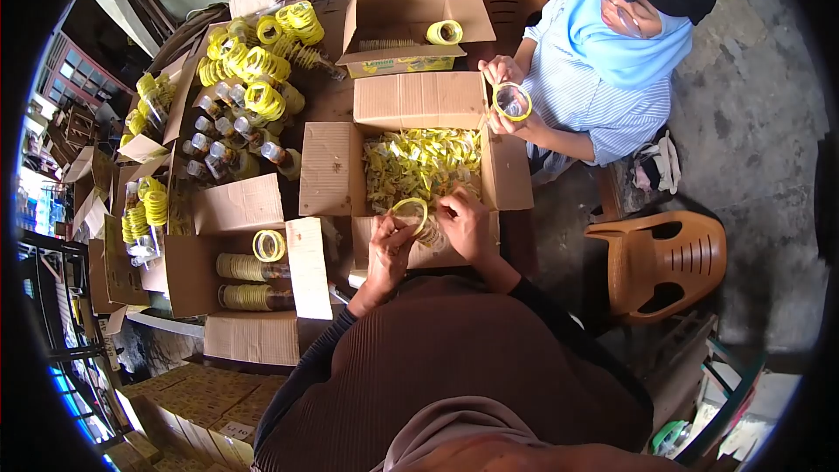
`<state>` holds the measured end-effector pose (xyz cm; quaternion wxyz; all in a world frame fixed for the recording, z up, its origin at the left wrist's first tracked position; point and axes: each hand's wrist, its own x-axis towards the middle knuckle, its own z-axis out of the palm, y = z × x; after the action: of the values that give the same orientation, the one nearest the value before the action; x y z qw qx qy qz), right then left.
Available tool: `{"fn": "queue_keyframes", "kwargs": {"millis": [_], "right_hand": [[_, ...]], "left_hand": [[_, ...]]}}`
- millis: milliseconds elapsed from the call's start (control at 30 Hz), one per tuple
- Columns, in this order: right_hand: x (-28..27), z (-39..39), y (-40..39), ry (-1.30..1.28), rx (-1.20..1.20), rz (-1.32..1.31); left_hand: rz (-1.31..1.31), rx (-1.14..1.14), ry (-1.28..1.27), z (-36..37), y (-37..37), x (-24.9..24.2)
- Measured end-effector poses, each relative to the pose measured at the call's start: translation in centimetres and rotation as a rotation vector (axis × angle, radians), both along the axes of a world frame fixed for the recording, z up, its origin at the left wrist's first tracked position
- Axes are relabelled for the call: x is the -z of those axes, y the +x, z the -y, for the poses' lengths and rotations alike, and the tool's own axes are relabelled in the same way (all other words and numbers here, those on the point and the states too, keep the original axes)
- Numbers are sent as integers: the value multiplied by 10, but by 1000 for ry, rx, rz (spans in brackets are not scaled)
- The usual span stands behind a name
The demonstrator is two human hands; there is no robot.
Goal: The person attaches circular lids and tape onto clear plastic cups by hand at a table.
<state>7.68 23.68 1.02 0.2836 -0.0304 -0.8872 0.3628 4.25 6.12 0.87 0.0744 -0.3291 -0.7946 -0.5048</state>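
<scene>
My left hand (391, 251) is closed on a clear cup with a yellow rim (410, 217), held tilted over the near side of an open cardboard box (418, 100). Just right of the cup is my right hand (464, 224), its fingers bent together; whatever they hold, if anything, is too small to make out. Yellow strips or wrappers (421, 160) fill the box below both hands. Across the box's right corner, a co-worker's hands (516, 105) hold another clear cup with a yellow rim (512, 101).
Stacked yellow-rimmed cups (264, 64) and dark-filled bottles or cups (229, 135) stand at left. An open box (254, 335) holds stacked rims at lower left; another box (395, 2) sits behind. An orange chair (671, 262) stands right, beside the co-worker (603, 79).
</scene>
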Motion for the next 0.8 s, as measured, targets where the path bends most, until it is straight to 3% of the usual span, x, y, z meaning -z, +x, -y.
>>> {"fn": "queue_keyframes", "kwargs": {"millis": [133,267,367,800], "right_hand": [[-17,4,10,-165,-35,-69],[-18,7,16,4,-54,-41],[-14,11,17,129,-95,-82],[-13,16,16,204,-63,-120]], "left_hand": [[35,-13,13,3,-5,-4],[23,-8,20,1,-4,-6],[207,-44,-49,0,1,-5],[-43,-83,-40,-3,-2,1]]}}
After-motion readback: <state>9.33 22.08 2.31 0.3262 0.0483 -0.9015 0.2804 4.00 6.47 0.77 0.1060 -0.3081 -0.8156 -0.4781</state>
